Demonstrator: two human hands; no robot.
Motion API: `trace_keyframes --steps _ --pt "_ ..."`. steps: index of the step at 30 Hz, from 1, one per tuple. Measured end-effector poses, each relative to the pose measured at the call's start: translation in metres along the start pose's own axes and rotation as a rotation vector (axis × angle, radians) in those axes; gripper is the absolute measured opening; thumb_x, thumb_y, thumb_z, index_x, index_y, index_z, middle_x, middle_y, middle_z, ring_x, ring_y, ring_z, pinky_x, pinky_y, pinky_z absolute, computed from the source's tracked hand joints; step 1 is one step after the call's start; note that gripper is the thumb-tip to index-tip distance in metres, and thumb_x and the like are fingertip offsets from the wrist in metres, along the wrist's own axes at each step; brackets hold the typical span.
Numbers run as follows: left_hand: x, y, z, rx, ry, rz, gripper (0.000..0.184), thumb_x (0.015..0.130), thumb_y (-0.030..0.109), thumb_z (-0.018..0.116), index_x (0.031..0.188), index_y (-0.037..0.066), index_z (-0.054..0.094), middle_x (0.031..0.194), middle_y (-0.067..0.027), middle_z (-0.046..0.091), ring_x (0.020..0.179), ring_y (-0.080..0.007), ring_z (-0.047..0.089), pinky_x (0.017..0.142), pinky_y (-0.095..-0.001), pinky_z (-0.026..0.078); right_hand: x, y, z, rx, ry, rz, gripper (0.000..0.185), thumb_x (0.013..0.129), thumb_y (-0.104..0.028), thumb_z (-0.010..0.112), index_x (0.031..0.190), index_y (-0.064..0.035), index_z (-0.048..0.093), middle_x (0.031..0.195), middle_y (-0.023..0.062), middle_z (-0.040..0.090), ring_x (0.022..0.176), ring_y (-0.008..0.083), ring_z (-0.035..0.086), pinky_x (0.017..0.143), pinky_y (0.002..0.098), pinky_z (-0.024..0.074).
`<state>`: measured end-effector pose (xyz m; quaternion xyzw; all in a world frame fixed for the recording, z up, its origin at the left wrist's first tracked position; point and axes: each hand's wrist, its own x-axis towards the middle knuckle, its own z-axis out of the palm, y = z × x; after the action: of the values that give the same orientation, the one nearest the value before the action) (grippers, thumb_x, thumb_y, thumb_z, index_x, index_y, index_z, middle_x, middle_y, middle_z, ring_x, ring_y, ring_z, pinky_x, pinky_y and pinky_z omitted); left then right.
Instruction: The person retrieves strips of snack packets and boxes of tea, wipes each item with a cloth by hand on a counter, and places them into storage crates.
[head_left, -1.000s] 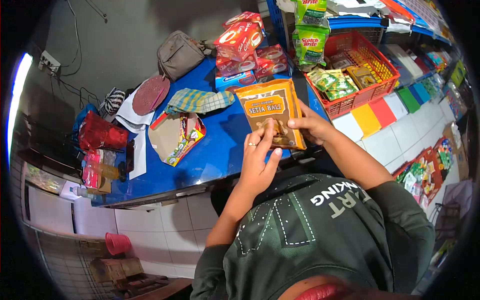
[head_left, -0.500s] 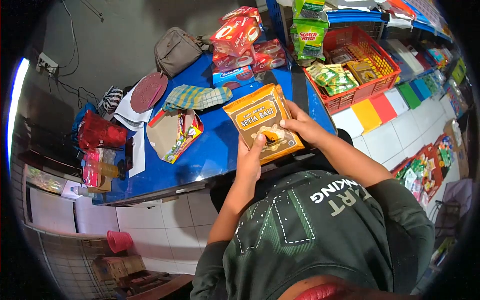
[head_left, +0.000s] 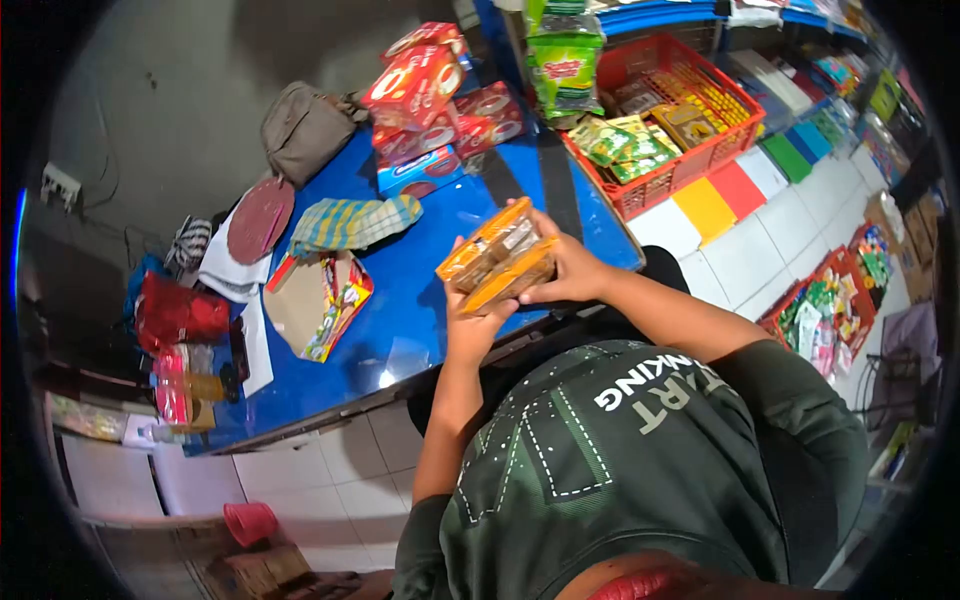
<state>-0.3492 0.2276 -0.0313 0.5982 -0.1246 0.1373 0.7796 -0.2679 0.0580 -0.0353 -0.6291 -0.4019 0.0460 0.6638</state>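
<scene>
Two orange-and-brown packets of ground coffee are held edge-up between both hands, above the front of the blue table. My left hand grips them from the near left side, thumb and fingers closed around the lower edge. On the right, my right hand is closed on the same packets, its thumb against the near one. The packets lean against each other, with a narrow gap along their upper edges. Their printed fronts are mostly turned out of sight.
On the blue table are red tea boxes, a blue biscuit box, a checked cloth, an opened carton and a grey bag. To the right stands a red crate of packets. Green scouring-pad packs hang beside it.
The coffee packets have been tilted from front-facing to edge-up, showing two side by side. Both hands have shifted their grip. The whole view has swung, moving the table leftward.
</scene>
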Motion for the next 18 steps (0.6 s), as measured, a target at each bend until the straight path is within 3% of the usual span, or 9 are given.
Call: trace_keyframes --steps 4,5,8,12,15,18 --pt "-0.005 -0.021 -0.024 0.048 0.171 -0.264 0.081 0.076 0.004 0.073 0.139 0.006 0.022 0.129 -0.0114 0.047 0.117 -0.0223 0.05 0.099 -0.0369 0.042 0.002 -0.003 0.001 -0.085 -0.026 0.073 0.107 0.067 -0.019 0.083 0.144 0.0006 0.011 0.136 0.0143 0.04 0.127 0.0205 0.037 0.106 0.0354 0.0303" --pt "-0.007 -0.023 -0.024 0.052 0.154 -0.267 0.081 0.076 0.004 0.073 0.139 0.006 0.022 0.129 -0.0114 0.047 0.117 -0.0223 0.05 0.099 -0.0369 0.042 -0.001 -0.004 0.002 -0.057 -0.01 0.095 0.106 0.067 -0.022 0.084 0.143 0.0012 0.013 0.135 0.0158 0.04 0.127 0.0223 0.038 0.105 0.0355 0.0312" --pt "-0.006 -0.019 -0.018 0.158 0.132 -0.017 0.067 0.079 0.006 0.069 0.133 0.003 0.03 0.125 -0.0117 0.05 0.114 -0.0214 0.052 0.097 -0.0371 0.042 -0.006 -0.007 0.003 0.001 0.039 0.126 0.106 0.065 -0.029 0.085 0.141 0.0023 0.017 0.134 0.0189 0.041 0.127 0.026 0.04 0.104 0.0356 0.033" --pt "0.01 0.005 0.013 0.196 0.114 -0.078 0.062 0.08 0.009 0.068 0.13 0.0 0.034 0.123 -0.0116 0.051 0.111 -0.0206 0.053 0.096 -0.0363 0.043 -0.014 -0.02 -0.011 0.013 0.108 0.054 0.106 0.067 -0.03 0.084 0.141 0.0021 0.016 0.134 0.018 0.041 0.126 0.0248 0.04 0.104 0.0354 0.0332" --pt "0.039 0.017 0.048 0.205 0.087 -0.14 0.06 0.082 0.011 0.066 0.131 0.0 0.033 0.123 -0.0116 0.051 0.111 -0.0204 0.052 0.095 -0.0355 0.042 -0.019 -0.038 -0.032 0.138 0.184 0.094 0.105 0.069 -0.017 0.082 0.144 -0.0008 0.01 0.134 0.0126 0.041 0.125 0.0185 0.038 0.104 0.0349 0.033" --pt "0.07 0.016 0.08 0.19 0.048 -0.231 0.057 0.085 0.012 0.063 0.132 0.0 0.033 0.124 -0.0119 0.05 0.111 -0.0205 0.051 0.096 -0.035 0.041 -0.028 -0.034 -0.056 0.179 0.261 0.094 0.102 0.071 -0.014 0.08 0.145 -0.0029 0.01 0.134 0.0117 0.042 0.125 0.0179 0.039 0.104 0.0347 0.0333"
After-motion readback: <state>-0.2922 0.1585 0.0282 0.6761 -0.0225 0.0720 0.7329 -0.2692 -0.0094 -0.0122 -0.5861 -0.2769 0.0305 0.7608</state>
